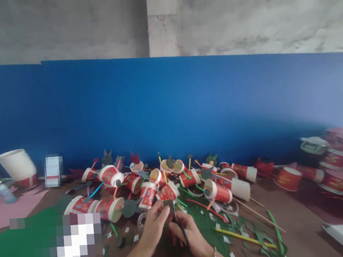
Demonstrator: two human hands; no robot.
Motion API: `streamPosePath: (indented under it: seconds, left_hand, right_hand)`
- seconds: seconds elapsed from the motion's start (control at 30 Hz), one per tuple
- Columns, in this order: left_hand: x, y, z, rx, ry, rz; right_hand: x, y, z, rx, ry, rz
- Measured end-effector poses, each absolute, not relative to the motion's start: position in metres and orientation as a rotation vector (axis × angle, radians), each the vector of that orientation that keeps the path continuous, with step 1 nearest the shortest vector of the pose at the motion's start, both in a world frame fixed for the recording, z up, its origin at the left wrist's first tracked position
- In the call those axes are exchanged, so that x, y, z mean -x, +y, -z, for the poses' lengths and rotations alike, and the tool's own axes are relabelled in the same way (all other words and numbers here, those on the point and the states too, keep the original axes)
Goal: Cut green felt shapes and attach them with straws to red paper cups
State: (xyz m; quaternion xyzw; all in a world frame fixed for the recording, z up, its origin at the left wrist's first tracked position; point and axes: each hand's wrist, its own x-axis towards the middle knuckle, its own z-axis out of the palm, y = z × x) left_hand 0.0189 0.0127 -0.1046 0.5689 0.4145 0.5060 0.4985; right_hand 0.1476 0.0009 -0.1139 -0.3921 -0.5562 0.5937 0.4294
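Nearest the camera, two forearms enter from the bottom edge, a silvery bracelet (214, 256) on the right wrist. At the lower centre, the left hand (157, 222) pinches a small dark green piece (167, 203) between thumb and fingers, and the right hand (192, 232) is closed around the dark handles of the scissors (180, 226). Their blades point up the frame at the right edge of that piece, which sits at the left fingertips, above and left of the right hand; whether the blades meet is hard to make out. Some right-hand fingers are lost in shadow.

Just left of the left hand, a white tape roll (142, 221) is partly covered. Green scraps, pale paper bits and a yellow strip (245, 237) litter the bench (302, 229) at lower right, with a green sheet (207, 235) partly hidden beneath. Across the middle lie red paper cups (148, 194), many overlapping; their gold, white and blue print is too small and blurred to read. A nested stack of white-rimmed cups (240, 189) shows mostly bare rims.

At far right, red drums (338, 181) are smeared and cut off by the edge. Pixel blocks mask an upright rectangle (53, 170) at left and an area (79, 244) at lower left, so any lettering there is unreadable. Behind everything stands a plain blue panel (170, 105).
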Motion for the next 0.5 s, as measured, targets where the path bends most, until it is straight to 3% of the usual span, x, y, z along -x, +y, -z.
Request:
streamPosePath:
  seconds: [0.5]
  left_hand:
    - [-0.015, 0.012, 0.094, -1.376, 1.047, -1.237]
  right_hand:
    - [-0.148, 0.004, 0.125, 0.981, -1.398, -1.444]
